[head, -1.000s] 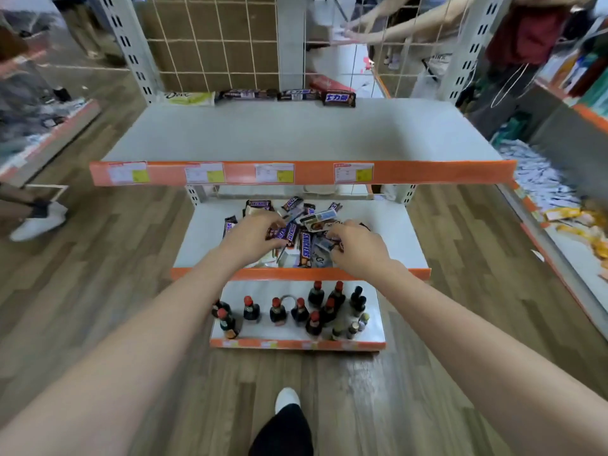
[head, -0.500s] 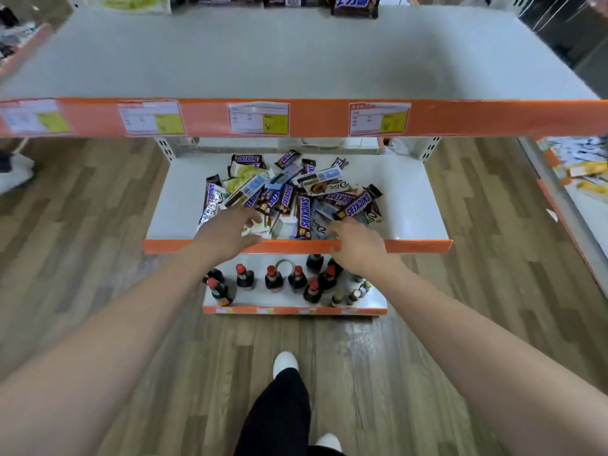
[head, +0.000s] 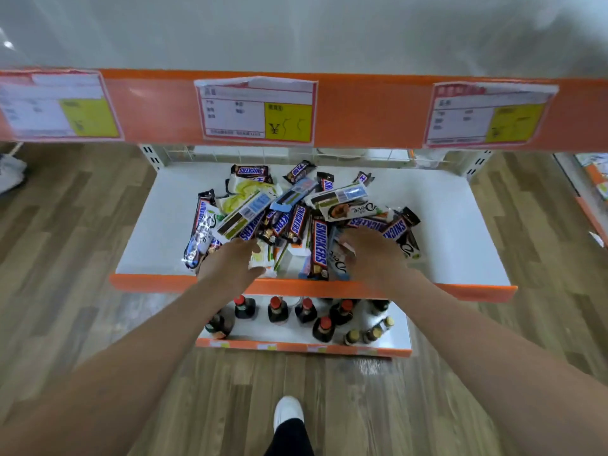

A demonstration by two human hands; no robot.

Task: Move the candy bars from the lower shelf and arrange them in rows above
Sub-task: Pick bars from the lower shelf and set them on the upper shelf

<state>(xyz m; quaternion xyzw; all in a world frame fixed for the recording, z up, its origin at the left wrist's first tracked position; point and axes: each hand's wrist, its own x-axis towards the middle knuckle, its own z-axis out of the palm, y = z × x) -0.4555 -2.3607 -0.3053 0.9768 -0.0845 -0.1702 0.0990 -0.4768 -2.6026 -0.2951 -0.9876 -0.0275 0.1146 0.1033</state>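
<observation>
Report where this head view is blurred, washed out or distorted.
Head view: the top shelf is washed out and smeared; the outer price tags are blurred while the middle price tag stays fairly sharp; wide-angle distortion bows the orange shelf edge; the candy bars read clearly.

Bright even light, motion blur, wide-angle distortion

Wood-plank floor (head: 82, 258) surrounds white shelving with orange edge strips (head: 362, 106).
</observation>
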